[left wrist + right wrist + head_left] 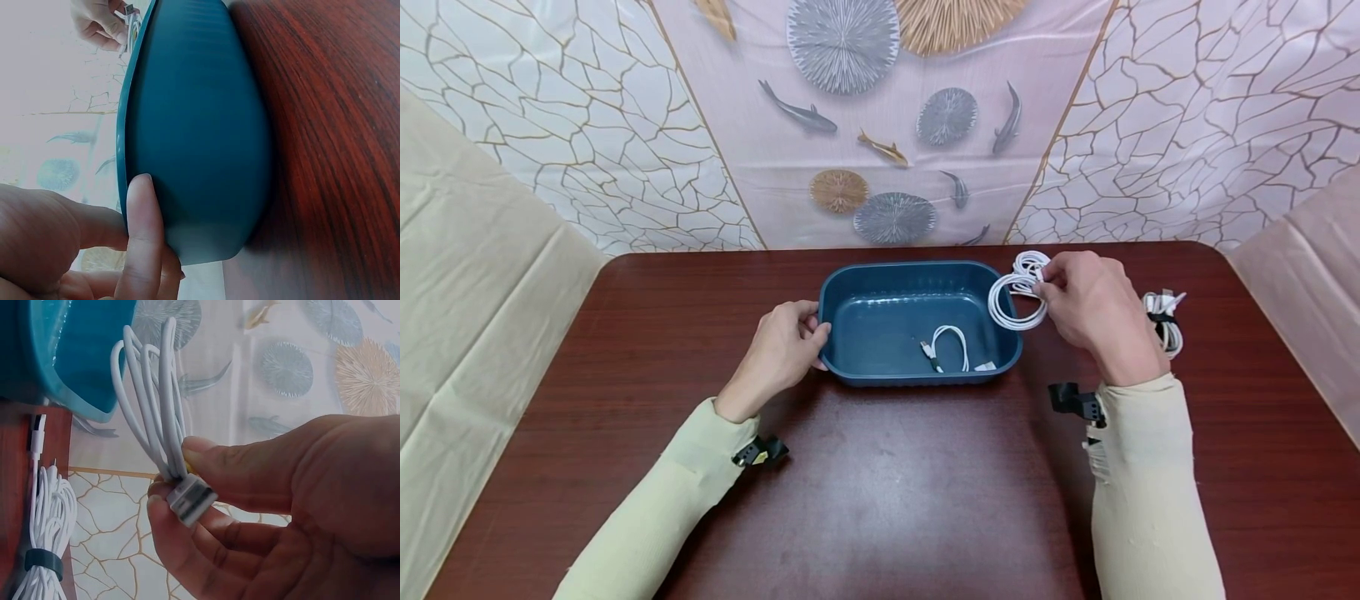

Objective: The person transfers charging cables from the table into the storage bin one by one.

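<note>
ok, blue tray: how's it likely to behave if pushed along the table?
Likely slides rather than tips: the tray is wide and low, and the table looks smooth. It may pivot about one end, since the left hand grips that side. The white cable inside will probably shift, with bare tray floor beside it.

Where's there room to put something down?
The table has bare patches between the cream sleeves, in front of the blue bin, and left of the left hand. The bin is bare inside left of its looped cable. It's crowded right of the bin, where the right hand holds a coiled USB cable near a strapped USB cable.
</note>
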Motion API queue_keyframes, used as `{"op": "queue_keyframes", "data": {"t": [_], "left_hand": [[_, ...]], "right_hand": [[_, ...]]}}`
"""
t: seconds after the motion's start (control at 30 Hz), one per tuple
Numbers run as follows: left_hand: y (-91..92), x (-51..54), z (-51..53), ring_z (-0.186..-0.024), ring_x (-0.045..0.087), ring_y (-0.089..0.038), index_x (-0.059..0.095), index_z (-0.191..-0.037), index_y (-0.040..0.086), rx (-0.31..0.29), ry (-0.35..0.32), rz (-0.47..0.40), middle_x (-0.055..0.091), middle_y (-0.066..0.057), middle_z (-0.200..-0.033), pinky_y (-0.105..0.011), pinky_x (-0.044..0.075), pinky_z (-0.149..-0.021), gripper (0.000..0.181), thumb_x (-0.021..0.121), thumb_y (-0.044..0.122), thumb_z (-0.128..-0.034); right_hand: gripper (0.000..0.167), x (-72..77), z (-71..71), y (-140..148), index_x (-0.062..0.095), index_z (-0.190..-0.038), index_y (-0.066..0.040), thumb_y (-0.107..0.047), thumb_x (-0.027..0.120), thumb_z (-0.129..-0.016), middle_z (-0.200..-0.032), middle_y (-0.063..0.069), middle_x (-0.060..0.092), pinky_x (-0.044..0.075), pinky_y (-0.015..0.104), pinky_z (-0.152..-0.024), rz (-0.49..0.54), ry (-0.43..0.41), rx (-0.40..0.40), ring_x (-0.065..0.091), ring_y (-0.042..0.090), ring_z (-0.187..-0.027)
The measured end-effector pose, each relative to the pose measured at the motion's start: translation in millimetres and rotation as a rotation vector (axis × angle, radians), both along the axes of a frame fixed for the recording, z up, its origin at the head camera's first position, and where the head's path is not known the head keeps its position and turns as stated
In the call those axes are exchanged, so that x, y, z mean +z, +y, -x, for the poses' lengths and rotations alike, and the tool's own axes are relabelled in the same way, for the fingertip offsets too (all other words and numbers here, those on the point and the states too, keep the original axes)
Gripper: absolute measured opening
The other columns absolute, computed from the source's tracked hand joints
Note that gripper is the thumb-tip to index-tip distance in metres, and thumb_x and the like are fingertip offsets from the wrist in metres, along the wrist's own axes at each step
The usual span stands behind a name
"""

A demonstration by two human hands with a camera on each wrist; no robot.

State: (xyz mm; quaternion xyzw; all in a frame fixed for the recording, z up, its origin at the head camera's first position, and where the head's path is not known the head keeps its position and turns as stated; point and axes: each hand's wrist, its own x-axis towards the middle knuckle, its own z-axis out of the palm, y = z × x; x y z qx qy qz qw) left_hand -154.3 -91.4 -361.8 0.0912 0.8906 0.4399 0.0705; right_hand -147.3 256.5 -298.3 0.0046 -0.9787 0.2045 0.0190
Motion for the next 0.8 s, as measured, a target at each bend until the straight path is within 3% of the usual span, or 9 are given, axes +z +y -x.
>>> {"op": "queue_keyframes", "data": {"t": [0.17, 0.4, 0.57, 0.8], "left_hand": [[0.1, -0.1, 0.0, -0.054, 0.067, -0.010, 0.062, -0.127, -0.008, 0.001, -0.003, -0.006, 0.062, -0.015, -0.091, -0.026, 0.062, -0.055, 0.030, 0.059, 0.008, -0.1016], [0.2, -0.2, -0.5, -0.054, 0.067, -0.010, 0.062, -0.127, -0.008, 0.004, -0.010, -0.011, 0.061, -0.016, -0.091, -0.027, 0.062, -0.056, 0.030, 0.060, 0.008, -0.1014], [0.3, 0.0, -0.5, -0.054, 0.067, -0.010, 0.061, -0.127, -0.008, 0.003, -0.007, -0.008, 0.061, -0.016, -0.091, -0.026, 0.062, -0.055, 0.030, 0.060, 0.008, -0.1014], [0.3, -0.1, -0.4, -0.054, 0.068, -0.010, 0.062, -0.127, -0.008, 0.002, -0.001, -0.005, 0.062, -0.016, -0.091, -0.025, 0.062, -0.055, 0.030, 0.060, 0.008, -0.1013]], "right_hand": [[0.023, 0.0, 0.1, -2.0, 0.070, -0.111, 0.002, -0.015, 0.061, -0.098, -0.100, 0.022, 0.072, 0.053, 0.051, -0.076, 0.007, -0.002, -0.005, 0.063, 0.038, -0.094], [0.017, -1.9, 0.6, -5.5, 0.072, -0.103, -0.002, -0.014, 0.062, -0.096, -0.090, 0.016, 0.070, 0.045, 0.037, -0.065, 0.010, 0.034, -0.005, 0.059, 0.034, -0.085], [0.015, -4.6, 1.5, -6.4, 0.071, -0.098, -0.002, -0.013, 0.061, -0.096, -0.084, 0.014, 0.068, 0.044, 0.037, -0.066, 0.008, 0.047, 0.002, 0.059, 0.034, -0.083], [0.018, -5.5, 2.3, -9.7, 0.071, -0.102, 0.000, -0.014, 0.061, -0.098, -0.095, 0.019, 0.070, 0.047, 0.042, -0.066, 0.023, 0.053, -0.027, 0.060, 0.036, -0.086]]}}
